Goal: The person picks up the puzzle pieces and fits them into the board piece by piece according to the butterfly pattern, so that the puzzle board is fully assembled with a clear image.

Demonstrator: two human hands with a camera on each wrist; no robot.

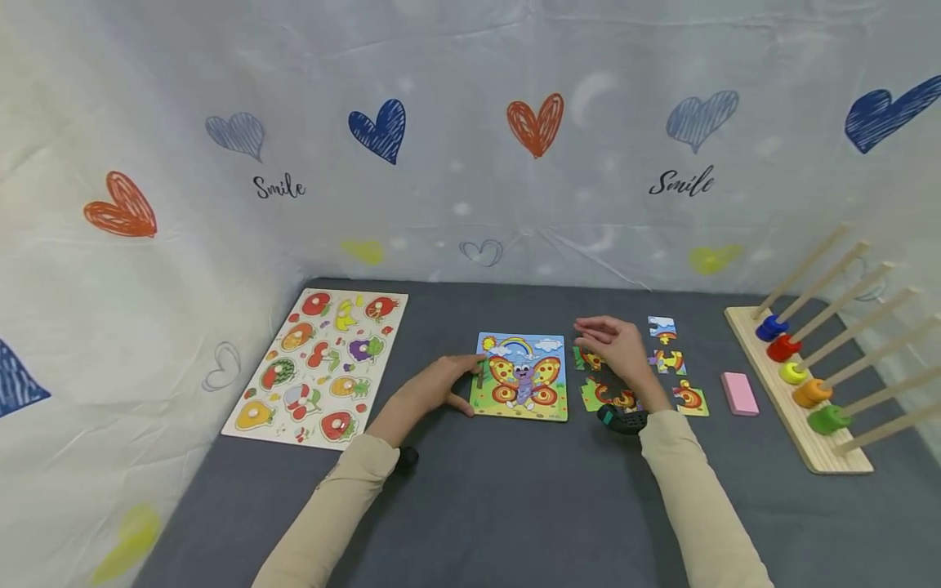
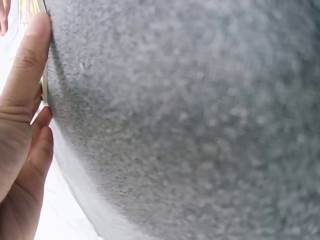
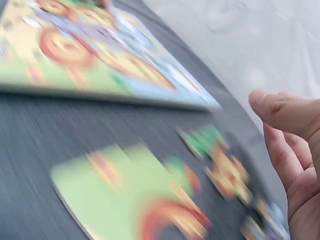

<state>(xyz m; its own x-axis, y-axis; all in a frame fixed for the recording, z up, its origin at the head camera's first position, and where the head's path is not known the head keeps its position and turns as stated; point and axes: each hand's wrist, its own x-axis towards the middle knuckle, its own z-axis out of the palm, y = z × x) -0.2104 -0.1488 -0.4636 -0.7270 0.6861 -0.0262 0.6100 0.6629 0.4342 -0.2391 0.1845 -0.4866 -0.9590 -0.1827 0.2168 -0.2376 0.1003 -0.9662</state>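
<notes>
A square butterfly puzzle board [image 1: 524,377] lies in the middle of the table. My left hand [image 1: 439,382] rests at its left side in the head view, the fingers at the left edge and the thumb by the near corner. In the left wrist view the left thumb [image 2: 27,62] lies along the board's edge. My right hand [image 1: 617,351] hovers above loose jigsaw pieces [image 1: 594,396] right of the board. The right wrist view shows the right hand's fingers [image 3: 285,155] and thumb with nothing visible between them. A green-and-orange jigsaw piece [image 3: 110,185] is blurred below.
More jigsaw pieces [image 1: 667,362] lie in a column right of the right hand. Beyond them are a pink block [image 1: 739,394] and a wooden peg rack [image 1: 845,461] with coloured rings and upright rods. A fruit puzzle board [image 1: 316,367] lies at the left. A printed cloth hangs behind.
</notes>
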